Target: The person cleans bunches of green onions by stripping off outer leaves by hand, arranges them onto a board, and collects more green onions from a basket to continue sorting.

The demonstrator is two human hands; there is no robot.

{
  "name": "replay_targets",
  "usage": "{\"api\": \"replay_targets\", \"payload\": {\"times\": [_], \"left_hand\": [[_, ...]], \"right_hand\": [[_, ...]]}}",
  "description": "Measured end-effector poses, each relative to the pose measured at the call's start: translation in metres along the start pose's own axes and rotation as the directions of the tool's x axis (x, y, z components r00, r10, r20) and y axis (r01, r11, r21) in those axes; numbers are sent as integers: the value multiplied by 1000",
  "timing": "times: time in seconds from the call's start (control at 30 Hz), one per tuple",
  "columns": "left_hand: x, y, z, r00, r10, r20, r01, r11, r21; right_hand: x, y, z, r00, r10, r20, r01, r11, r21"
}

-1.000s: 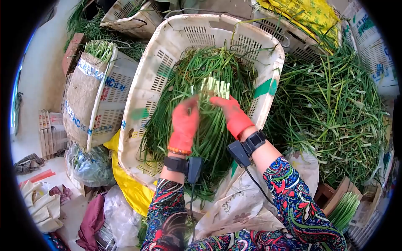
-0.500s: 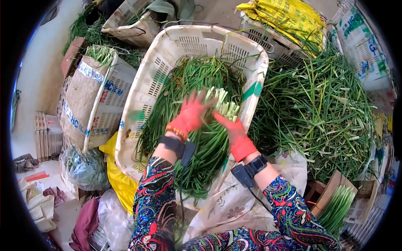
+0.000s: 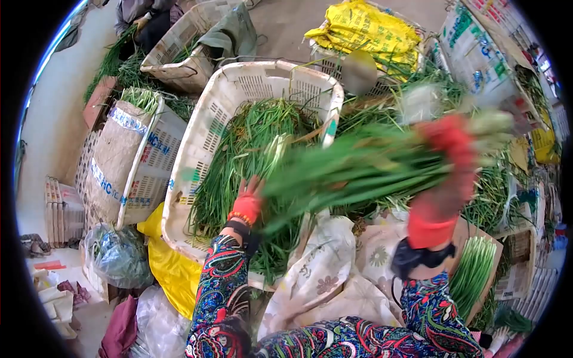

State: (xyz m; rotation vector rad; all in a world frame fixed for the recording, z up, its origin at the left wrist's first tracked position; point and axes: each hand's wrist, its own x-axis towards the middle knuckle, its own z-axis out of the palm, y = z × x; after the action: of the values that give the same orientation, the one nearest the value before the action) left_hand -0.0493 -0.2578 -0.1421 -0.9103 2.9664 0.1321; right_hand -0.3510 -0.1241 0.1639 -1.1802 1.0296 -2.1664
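My right hand (image 3: 446,155), in a red glove and smeared by motion, is closed around a large bunch of garlic chives (image 3: 358,170) near its pale stem ends. The bunch is lifted, its leaves trailing left over the edge of a white plastic basket (image 3: 200,134). My left hand (image 3: 248,201), also red-gloved, is over the basket with its fingers stretched apart, beside the trailing leaf tips. Loose chives (image 3: 239,152) fill much of the basket, some with pale stems showing. Leaves of the held bunch hide part of the basket's right side.
To the right lies a pile of loose greens (image 3: 489,191), with a neat chive bundle (image 3: 474,265) below it. Packed crates (image 3: 155,149) stand left. A yellow sack (image 3: 370,36) lies on a crate behind. Another person's hand (image 3: 141,22) shows at top left.
Both hands were over the basket, around the pale stems. My right hand has swung up and right with the bunch, while my left stays over the basket. The view has shifted slightly.
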Motion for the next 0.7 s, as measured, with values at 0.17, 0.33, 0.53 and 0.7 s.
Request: {"api": "replay_targets", "payload": {"times": [0.17, 0.33, 0.53, 0.7], "left_hand": [[-21, 10, -74, 887, -133, 443, 114, 991, 71], [-15, -8, -236, 825, -413, -386, -10, 672, -740], [-29, 91, -341, 907, 420, -8, -118, 237, -964], [-101, 230, -282, 585, 686, 433, 756, -267, -597]], "right_hand": [[12, -94, -21, 909, -330, -254, 357, 931, 68], [-31, -110, -8, 981, -176, -78, 187, 970, 154], [-114, -99, 26, 777, 601, 188, -552, 507, 662], [-175, -69, -7, 550, 817, 173, -659, 297, 691]]}}
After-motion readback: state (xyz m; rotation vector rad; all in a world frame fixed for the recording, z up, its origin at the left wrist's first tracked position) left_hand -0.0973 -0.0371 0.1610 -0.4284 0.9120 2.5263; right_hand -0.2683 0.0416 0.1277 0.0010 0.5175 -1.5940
